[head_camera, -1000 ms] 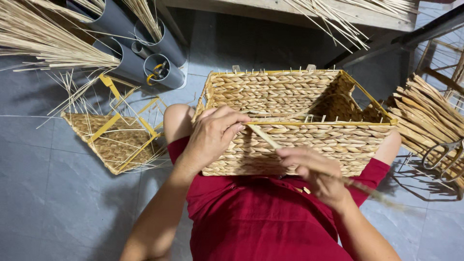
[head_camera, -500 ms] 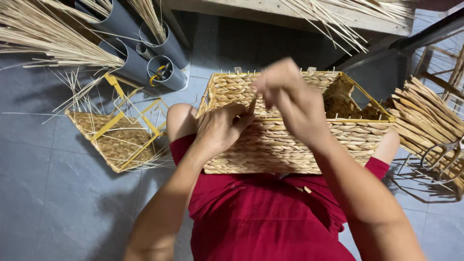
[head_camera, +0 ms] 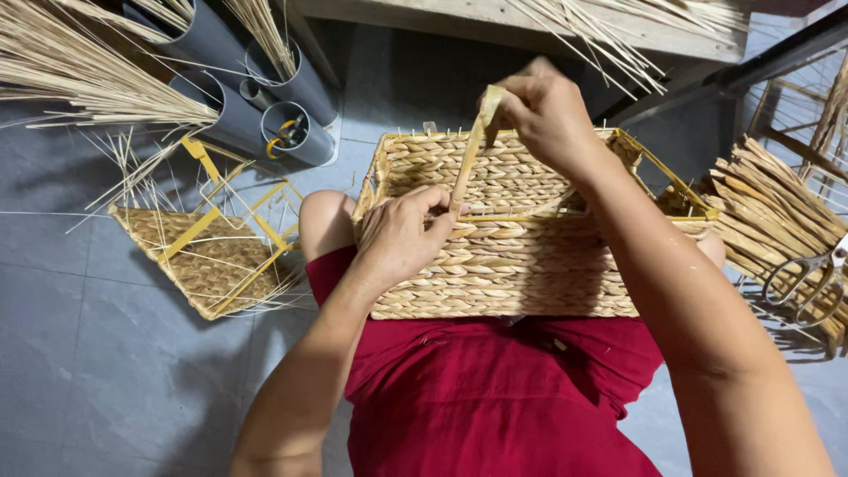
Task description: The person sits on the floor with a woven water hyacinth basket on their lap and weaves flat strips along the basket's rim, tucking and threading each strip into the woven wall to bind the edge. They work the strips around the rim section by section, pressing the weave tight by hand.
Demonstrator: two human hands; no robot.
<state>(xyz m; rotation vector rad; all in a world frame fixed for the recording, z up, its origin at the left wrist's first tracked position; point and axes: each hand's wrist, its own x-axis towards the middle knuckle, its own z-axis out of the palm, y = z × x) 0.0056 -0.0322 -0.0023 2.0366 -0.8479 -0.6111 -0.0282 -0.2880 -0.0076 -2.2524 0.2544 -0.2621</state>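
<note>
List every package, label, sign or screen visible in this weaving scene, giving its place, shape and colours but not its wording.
None are in view: no package, label, sign or screen shows. The scene holds only a woven basket on the person's lap, grey tubes with straw, and scissors at the right edge.

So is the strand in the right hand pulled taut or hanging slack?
Taut. The right hand pinches the flat straw strand and it runs straight down to the woven basket rim, where the left hand presses.

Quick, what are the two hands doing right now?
Left hand: closed on the near rim of the woven basket, pinning the straw strand.
Right hand: pinching the strand's upper end, raised.
</note>
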